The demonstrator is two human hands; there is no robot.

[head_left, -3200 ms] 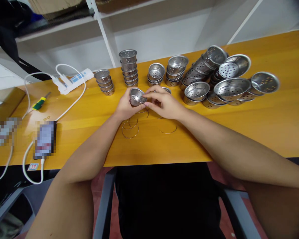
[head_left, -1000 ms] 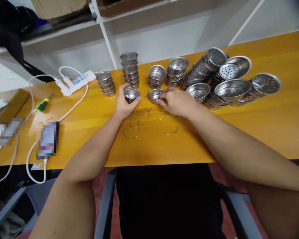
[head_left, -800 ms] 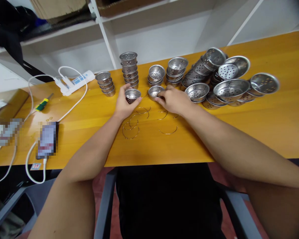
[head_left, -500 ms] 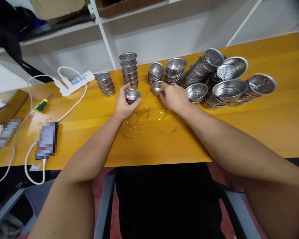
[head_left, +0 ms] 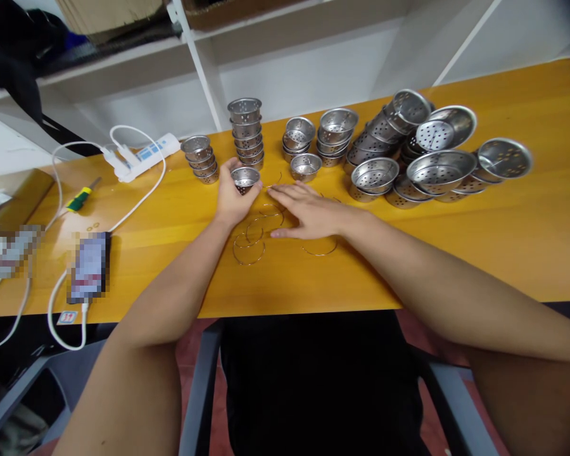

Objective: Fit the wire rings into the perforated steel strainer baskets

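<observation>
My left hand (head_left: 234, 196) is wrapped round a small perforated metal cup (head_left: 246, 178), its mouth facing up. My right hand (head_left: 308, 210) hovers low over the table or lies on it, fingers stretched toward the left and thumb apart, with nothing seen in its grasp. Beneath and beside it are thin curved wires (head_left: 249, 261), several of them loose on the wood; some are hidden by the hand. Just beyond the right fingers a single perforated cup (head_left: 306, 167) stands upright on its own.
Stacks of perforated cups stand at the back: a short stack (head_left: 203, 166), a tall stack (head_left: 246, 130) and several more, some leaning, at right (head_left: 439, 171). On the left lie a power strip (head_left: 147, 158), a green-yellow screwdriver (head_left: 79, 199) and a phone (head_left: 89, 267) on a white cable.
My right hand has let go of the single cup and moved toward me and left, fingers spreading. My left hand has shifted slightly left with its cup.
</observation>
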